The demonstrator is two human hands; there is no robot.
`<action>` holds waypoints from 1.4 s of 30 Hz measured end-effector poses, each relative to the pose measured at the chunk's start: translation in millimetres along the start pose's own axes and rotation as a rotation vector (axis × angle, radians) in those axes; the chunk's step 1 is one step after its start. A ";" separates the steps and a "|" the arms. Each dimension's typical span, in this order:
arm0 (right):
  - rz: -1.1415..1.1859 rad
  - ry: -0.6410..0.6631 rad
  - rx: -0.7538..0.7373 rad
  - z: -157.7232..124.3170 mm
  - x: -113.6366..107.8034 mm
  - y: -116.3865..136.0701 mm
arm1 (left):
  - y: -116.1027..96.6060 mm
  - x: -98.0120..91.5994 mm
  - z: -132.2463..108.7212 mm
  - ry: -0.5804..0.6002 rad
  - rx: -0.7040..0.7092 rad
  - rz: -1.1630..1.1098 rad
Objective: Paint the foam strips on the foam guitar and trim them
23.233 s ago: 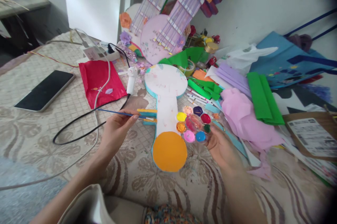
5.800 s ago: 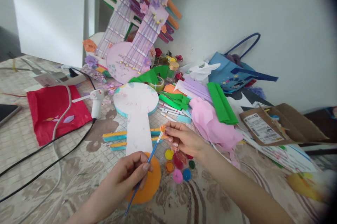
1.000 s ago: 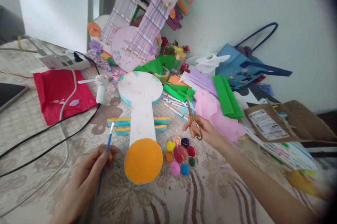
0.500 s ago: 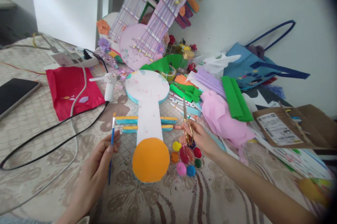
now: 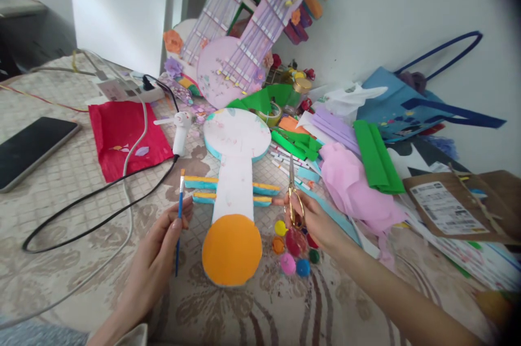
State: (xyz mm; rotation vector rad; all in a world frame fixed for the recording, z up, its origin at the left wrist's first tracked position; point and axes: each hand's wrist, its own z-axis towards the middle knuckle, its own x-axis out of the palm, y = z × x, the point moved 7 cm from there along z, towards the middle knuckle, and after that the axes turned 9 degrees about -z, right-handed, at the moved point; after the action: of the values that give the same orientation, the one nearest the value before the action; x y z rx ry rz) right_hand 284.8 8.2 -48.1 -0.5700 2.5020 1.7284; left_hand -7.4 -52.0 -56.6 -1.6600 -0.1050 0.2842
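Between my hands lies a white lute-shaped cutout [image 5: 235, 186] with blue edges and an orange disc [image 5: 232, 250] at its near end. Orange-and-blue pegs [image 5: 202, 181] stick out on both sides of its neck. My left hand [image 5: 163, 237] pinches a blue paintbrush [image 5: 179, 221], bristles up, just left of the pegs. My right hand [image 5: 311, 218] grips gold-handled scissors [image 5: 292, 180], blades pointing away, with a fingertip touching or very near the right peg end. Below it sit several small paint pots [image 5: 288, 263] in a ring, partly covered by this hand.
A hot glue gun [image 5: 181, 134] with looping cables stands beside red paper [image 5: 122, 161]. Left of that is a phone [image 5: 36, 148]. Finished lute models [image 5: 228, 64] rise at the back. Crepe paper [image 5: 350, 172], a blue bag [image 5: 401, 99] and a brown parcel [image 5: 435, 207] crowd the right.
The view has shifted so the surroundings sit farther right. Both hands keep hold of the paintbrush and scissors, and the cutout looks slightly more tilted in view.
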 end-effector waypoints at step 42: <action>-1.486 0.087 -0.493 17.7 -68.7 15.6 | 18.2 -9.0 -2.9 -0.044 -0.053 -0.006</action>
State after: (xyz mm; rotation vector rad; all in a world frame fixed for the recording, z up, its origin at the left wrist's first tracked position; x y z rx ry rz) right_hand 340.7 47.8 -24.0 -1.8379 0.8585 1.4517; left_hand -17.2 -59.0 -73.2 -1.7063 -0.1519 0.3156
